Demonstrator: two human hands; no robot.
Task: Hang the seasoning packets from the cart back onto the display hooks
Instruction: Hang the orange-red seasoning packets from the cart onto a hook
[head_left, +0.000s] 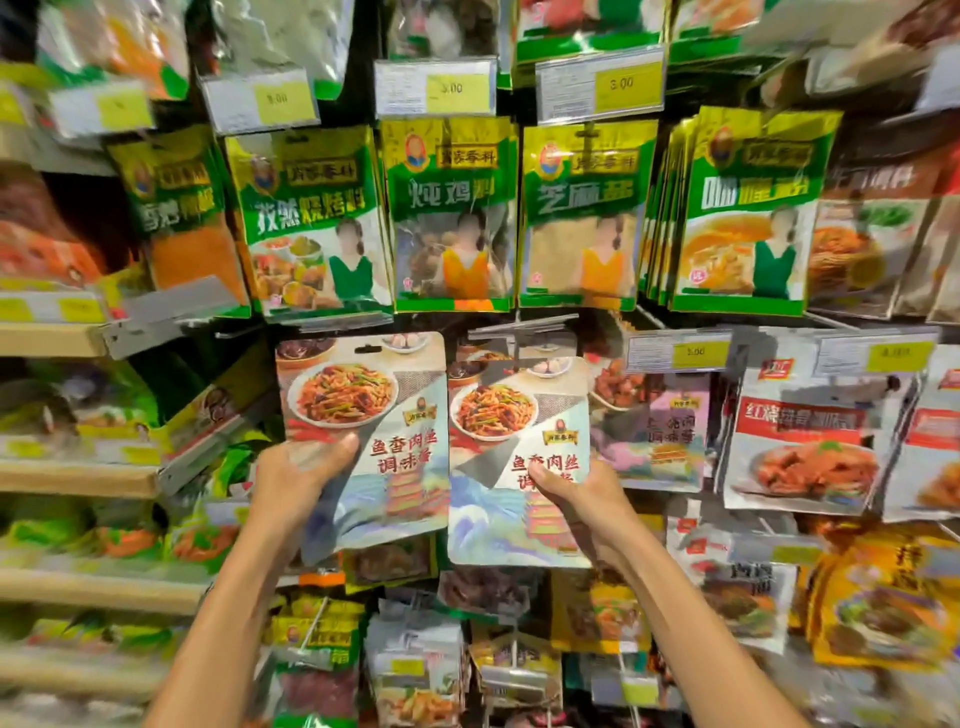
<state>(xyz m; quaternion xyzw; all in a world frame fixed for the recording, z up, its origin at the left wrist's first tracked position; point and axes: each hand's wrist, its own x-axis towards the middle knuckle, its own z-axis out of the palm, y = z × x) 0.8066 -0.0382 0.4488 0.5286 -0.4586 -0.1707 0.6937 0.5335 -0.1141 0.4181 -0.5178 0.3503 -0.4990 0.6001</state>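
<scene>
Two matching seasoning packets show a plate of shredded pork and red lettering. My left hand (298, 475) grips the left packet (363, 415) by its lower left side, thumb on the front. The right packet (519, 457) is pinched at its lower right by my right hand (576, 499). Its top edge sits just under a metal display hook (524, 332), whose bar crosses the packet's upper part. Whether the hook passes through the packet's hole I cannot tell. The left packet's hang hole is free, left of that hook. No cart is in view.
A row of green and yellow seasoning packets (452, 213) hangs above, under yellow price tags (602, 85). More packets (800, 447) hang to the right and below. Wooden shelf edges (78, 478) with bagged goods run along the left.
</scene>
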